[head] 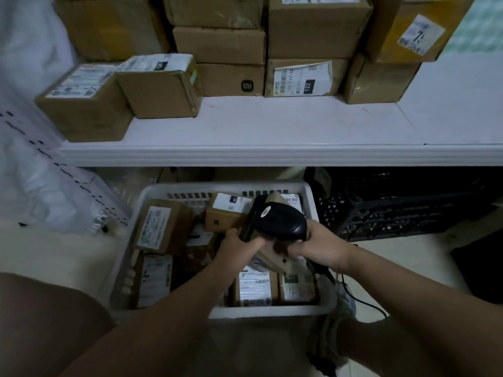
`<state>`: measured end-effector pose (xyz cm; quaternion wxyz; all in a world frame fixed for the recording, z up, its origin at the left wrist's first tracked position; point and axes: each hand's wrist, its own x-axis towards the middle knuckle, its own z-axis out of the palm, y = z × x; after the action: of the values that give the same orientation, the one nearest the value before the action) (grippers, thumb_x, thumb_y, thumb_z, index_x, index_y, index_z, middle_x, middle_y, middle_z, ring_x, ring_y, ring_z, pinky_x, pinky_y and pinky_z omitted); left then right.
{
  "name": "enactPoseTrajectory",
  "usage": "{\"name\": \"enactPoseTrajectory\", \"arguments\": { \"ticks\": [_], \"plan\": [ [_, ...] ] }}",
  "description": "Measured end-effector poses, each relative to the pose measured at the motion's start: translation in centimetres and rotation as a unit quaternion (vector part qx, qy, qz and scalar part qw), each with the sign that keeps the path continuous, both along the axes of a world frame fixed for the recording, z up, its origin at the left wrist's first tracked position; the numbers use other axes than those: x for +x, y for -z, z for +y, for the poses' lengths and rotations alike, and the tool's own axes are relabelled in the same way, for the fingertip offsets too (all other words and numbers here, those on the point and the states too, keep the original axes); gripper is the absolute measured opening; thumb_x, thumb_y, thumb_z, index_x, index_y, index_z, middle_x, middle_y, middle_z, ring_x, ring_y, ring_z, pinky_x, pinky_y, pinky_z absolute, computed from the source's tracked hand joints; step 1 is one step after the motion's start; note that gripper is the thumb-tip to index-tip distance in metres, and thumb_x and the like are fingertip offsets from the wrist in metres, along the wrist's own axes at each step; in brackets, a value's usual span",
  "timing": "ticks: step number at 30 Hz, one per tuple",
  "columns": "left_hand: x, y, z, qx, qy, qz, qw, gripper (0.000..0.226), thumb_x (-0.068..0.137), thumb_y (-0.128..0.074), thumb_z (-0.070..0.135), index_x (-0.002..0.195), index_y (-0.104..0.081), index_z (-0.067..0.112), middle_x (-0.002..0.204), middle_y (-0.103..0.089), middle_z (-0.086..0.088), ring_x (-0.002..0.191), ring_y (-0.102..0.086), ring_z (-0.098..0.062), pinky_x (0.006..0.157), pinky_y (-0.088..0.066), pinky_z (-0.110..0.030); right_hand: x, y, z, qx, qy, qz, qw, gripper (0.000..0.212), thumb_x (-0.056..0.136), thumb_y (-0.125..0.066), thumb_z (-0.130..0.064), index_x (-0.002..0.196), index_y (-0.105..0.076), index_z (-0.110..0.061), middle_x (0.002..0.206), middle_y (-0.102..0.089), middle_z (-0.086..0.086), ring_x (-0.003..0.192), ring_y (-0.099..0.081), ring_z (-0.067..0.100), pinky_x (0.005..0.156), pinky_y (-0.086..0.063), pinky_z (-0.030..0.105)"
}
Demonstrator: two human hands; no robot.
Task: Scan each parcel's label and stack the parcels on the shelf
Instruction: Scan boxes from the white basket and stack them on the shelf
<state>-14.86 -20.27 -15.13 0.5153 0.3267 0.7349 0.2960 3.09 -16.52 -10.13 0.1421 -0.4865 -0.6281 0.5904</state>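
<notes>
Left hand (239, 244) grips a parcel (270, 257) by its left edge, holding it tilted just above the basket (272, 311). Right hand (319, 246) is wrapped round the scanner (277, 219) handle, with the head close against the parcel. The parcel's label is not visible.

Risks:
- Scanner too close or off the label: no read.
- One-handed edge grip slips: parcel drops among the others.
- Cable (356, 296) snags the basket rim on the lift to the shelf (272, 126).

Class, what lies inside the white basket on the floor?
Several small labelled cardboard parcels lie in the white basket. The left hand, gripping one parcel, and the right hand, holding the black scanner, cover the middle; anything beneath is hidden.
</notes>
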Motion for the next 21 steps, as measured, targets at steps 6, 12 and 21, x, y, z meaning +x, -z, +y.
{"name": "enactPoseTrajectory", "arguments": {
  "ticks": [6, 12, 21],
  "plan": [
    [-4.7, -6.4, -3.2, 0.121, -0.026, 0.022, 0.992, 0.008, 0.091, -0.061, 0.025, 0.094, -0.058, 0.019, 0.088, -0.064, -0.004, 0.072, -0.061, -0.013, 0.054, -0.046, -0.021, -2.1, -6.6, -0.6, 0.151, -0.019, 0.017, 0.988, 0.031, 0.078, -0.068, 0.007, 0.105, -0.064, -0.007, 0.082, -0.067, 0.002, 0.08, -0.063, 0.012, 0.072, -0.053, 0.028],
    [-8.5, -14.1, -5.3, 0.29, -0.013, 0.06, 0.955, 0.046, 0.071, -0.068, 0.042, 0.113, -0.051, 0.033, 0.112, -0.059, 0.006, 0.106, -0.058, -0.015, 0.08, -0.048, -0.024, -4.3, -13.5, -0.6, 0.175, 0.015, 0.181, 0.968, 0.015, 0.083, -0.07, -0.002, 0.096, -0.068, -0.011, 0.074, -0.07, 0.008, 0.063, -0.067, 0.02, 0.063, -0.057, 0.032],
    [-12.9, -18.8, 0.9, 0.388, 0.14, 0.497, 0.763, 0.108, 0.07, -0.079, 0.04, 0.152, -0.012, 0.017, 0.145, -0.024, -0.003, 0.134, -0.019, -0.019, 0.115, -0.02, -0.039, -7.5, -15.9, 2.1, 0.22, 0.221, 0.272, 0.91, 0.007, 0.086, -0.07, -0.013, 0.092, -0.069, -0.011, 0.074, -0.069, 0.007, 0.063, -0.065, 0.016, 0.06, -0.053, 0.027]
  ]
}}
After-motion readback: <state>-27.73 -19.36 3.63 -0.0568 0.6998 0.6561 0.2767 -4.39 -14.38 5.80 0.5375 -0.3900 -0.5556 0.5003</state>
